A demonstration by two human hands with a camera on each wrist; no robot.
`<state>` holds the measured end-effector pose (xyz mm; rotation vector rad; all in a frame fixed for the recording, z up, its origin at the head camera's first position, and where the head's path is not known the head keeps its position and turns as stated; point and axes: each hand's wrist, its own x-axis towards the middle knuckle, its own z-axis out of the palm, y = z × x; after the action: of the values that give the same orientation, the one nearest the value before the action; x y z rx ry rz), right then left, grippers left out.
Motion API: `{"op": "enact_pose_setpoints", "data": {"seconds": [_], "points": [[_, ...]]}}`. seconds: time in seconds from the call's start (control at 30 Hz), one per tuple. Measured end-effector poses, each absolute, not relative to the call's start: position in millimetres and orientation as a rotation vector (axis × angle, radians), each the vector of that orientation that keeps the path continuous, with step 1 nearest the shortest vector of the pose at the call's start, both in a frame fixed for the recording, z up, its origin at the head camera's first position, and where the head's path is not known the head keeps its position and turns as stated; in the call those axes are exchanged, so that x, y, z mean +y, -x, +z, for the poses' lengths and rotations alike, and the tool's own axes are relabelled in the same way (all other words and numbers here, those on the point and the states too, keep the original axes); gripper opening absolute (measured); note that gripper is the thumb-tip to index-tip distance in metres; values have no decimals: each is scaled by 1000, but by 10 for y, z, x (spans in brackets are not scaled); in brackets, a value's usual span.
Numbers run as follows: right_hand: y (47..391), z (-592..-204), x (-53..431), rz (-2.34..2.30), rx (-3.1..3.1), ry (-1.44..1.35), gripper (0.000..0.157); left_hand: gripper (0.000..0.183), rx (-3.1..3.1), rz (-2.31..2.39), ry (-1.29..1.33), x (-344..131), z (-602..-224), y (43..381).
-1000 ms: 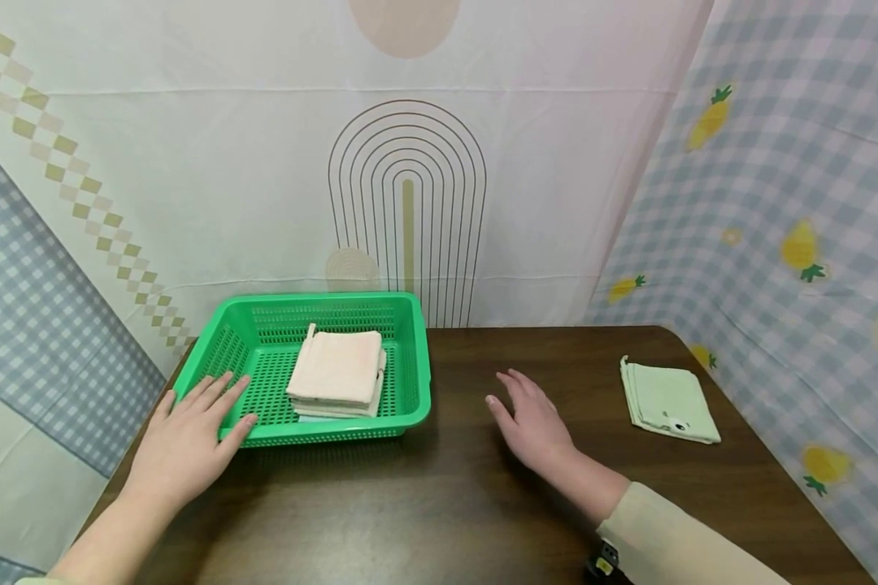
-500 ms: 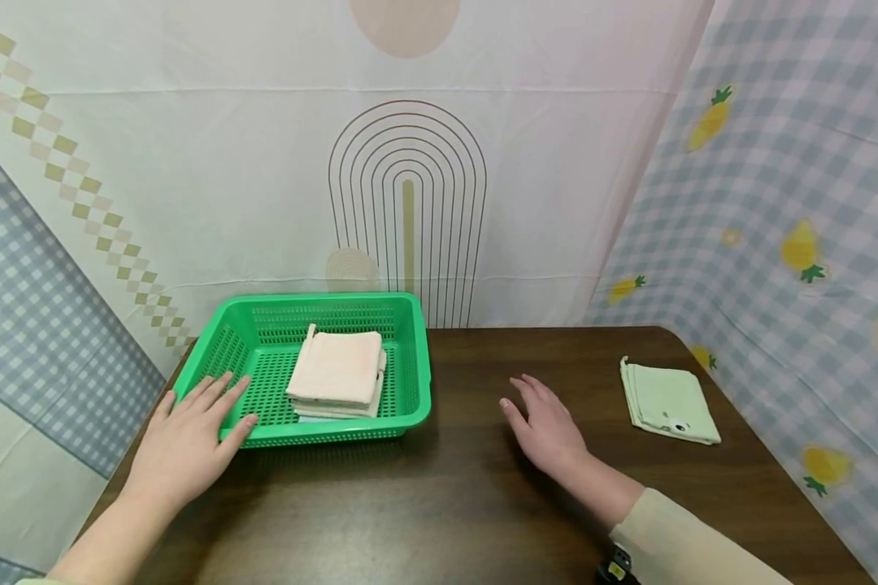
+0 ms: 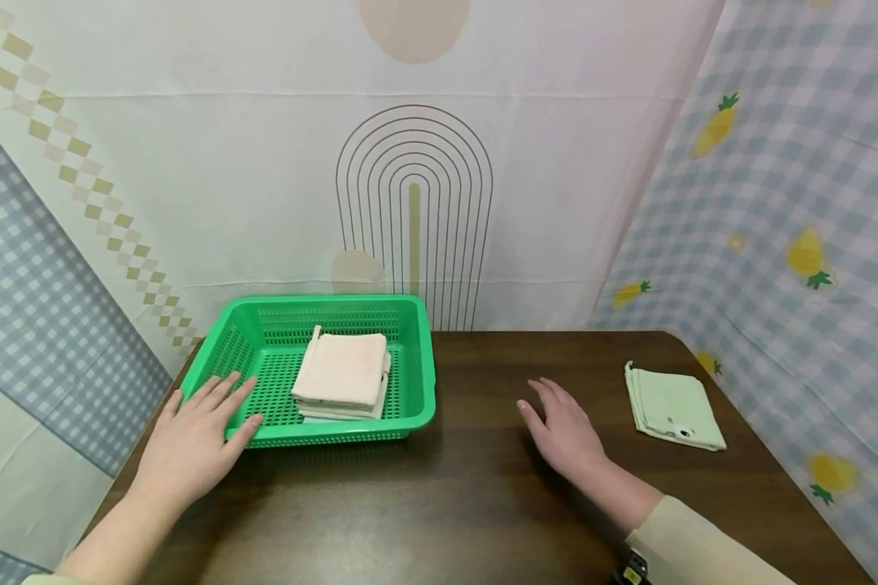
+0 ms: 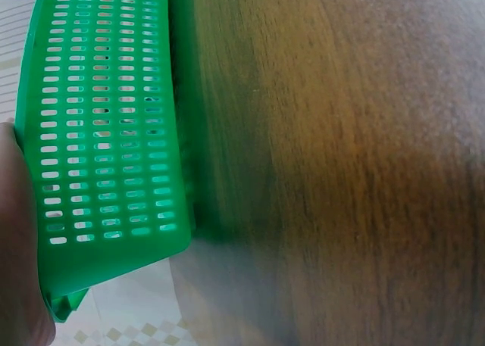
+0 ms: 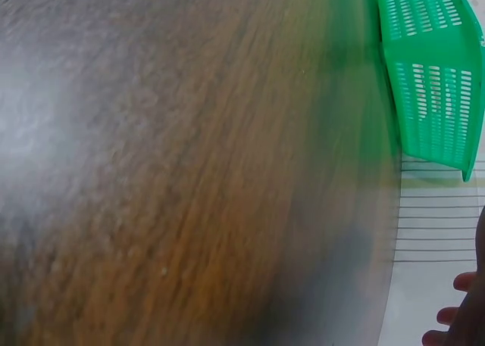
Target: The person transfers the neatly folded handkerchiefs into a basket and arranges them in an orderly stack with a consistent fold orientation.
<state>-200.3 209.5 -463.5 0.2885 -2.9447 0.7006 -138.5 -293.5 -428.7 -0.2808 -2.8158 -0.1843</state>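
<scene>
My left hand rests on the near left corner of a green plastic basket, its fingers spread over the rim. In the left wrist view, part of that hand lies along the rim of the basket. Inside the basket sits a stack of folded cloths, with a cream towel on top and a hanging loop at its corner. My right hand hovers above the table between the basket and a folded light green towel, holding nothing. Its fingers show at the edge of the right wrist view.
The dark wooden table runs back to a white patterned curtain. Blue checked cloth with pineapples hangs along the right side. Another checked cloth hangs at the left. A dark wrist device shows under the right sleeve.
My right hand has moved to the right and slightly nearer, away from the basket towards the light green towel. The left hand stays on the basket's corner. The head view has shifted slightly.
</scene>
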Motion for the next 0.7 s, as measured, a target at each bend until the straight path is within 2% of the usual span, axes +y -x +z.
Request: {"op": "enact_pose_setpoints", "data": {"seconds": [0.7], "points": [[1961,-4623,2437,637,-2963,-192,72,60,-2807,-185,287,-2945,-4303,1391]]}}
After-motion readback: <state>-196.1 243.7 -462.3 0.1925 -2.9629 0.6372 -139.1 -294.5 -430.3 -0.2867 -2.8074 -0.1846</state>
